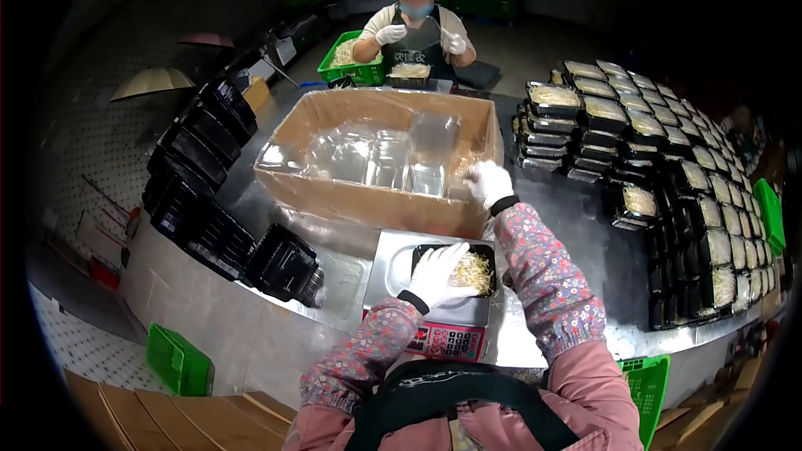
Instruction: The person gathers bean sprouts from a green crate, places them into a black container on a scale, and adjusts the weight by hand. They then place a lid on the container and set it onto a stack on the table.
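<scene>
My left hand [439, 276], in a white glove, lies over the left part of a black tray of bean sprouts [476, 273], fingers stretched out. The tray sits on the steel plate of a scale [386, 271] with a red keypad. At the right edge of a cardboard box [376, 205] is my right hand [487, 182], also gloved; its fingers are bent down beside clear film, and whether they grip anything is too small to tell. Clear plastic lids [376, 154] lie inside the box.
Stacks of black empty trays [196, 167] line the left side. Many filled, covered trays [631, 121] are stacked at the right. Across the table a gloved co-worker [418, 33] stands behind a filled tray [409, 73], beside a green crate [352, 71] of sprouts.
</scene>
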Tool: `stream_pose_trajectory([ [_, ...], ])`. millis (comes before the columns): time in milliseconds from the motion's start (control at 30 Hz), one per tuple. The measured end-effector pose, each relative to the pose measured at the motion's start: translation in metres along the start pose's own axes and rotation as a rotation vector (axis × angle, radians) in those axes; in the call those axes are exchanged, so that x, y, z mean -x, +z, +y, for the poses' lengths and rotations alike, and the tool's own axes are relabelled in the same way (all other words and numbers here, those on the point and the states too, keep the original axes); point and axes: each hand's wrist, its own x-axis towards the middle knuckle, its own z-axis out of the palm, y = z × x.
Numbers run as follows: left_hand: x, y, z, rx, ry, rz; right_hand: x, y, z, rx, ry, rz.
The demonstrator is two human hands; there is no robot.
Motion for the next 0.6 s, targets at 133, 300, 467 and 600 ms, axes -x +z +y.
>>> stream_pose_trajectory([
  [133,0.021,-0.025,-0.02,0.281,-0.019,0.243,0.012,-0.067,-0.007,-0.297,-0.224,0.41],
  [300,0.042,-0.079,-0.042,0.938,-0.273,0.706,0.067,-0.138,-0.014,-1.233,-0.023,0.093],
  [467,0.051,-0.099,-0.027,1.209,-0.313,0.375,0.143,-0.117,-0.045,-1.423,0.07,-0.229],
  [600,0.071,-0.075,-0.045,1.002,-0.482,0.407,0.176,-0.116,-0.043,-1.306,0.251,-0.121],
])
